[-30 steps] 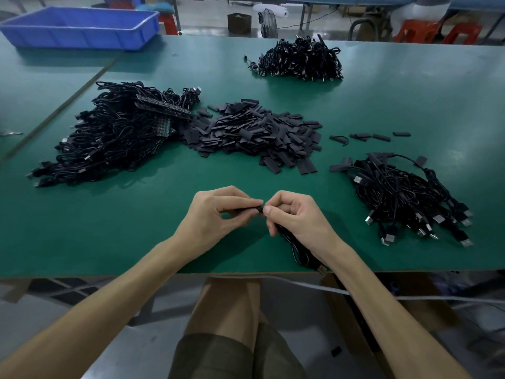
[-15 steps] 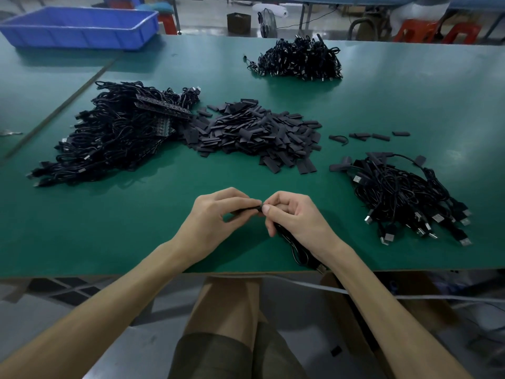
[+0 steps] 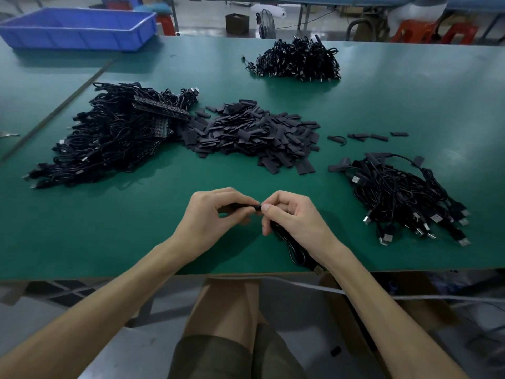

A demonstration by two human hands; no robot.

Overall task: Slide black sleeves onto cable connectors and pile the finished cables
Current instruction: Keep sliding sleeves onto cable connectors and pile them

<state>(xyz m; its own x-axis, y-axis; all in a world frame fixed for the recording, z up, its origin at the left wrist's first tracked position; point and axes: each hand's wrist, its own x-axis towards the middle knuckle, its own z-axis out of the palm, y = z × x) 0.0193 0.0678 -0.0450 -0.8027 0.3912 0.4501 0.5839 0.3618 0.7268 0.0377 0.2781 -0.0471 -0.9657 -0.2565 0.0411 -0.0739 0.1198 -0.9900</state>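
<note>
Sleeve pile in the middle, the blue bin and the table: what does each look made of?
Sleeve pile: flat, matte dark-grey strips that lie limp and creased. They look like thin flexible plastic or rubber tubing, possibly heat-shrink.
Blue bin: rigid moulded plastic with ribbed walls and a slight sheen.
Table: smooth green mat with soft reflections, perhaps vinyl or rubber. The pale front edge suggests a wooden board beneath.

Left hand [image 3: 216,214] pinches a black sleeve [image 3: 243,207], fingertips meeting the right hand [image 3: 292,217], which pinches the cable [image 3: 295,250] end. The cable trails back under the right palm to the table [image 3: 136,228] edge. Straight beyond the grip: loose sleeve pile [image 3: 254,132]. Beyond-left: tangled cable heap [image 3: 117,140]. Right of the grip: plug-end cable pile [image 3: 404,195]. Far beyond: another cable pile [image 3: 297,60].
</note>
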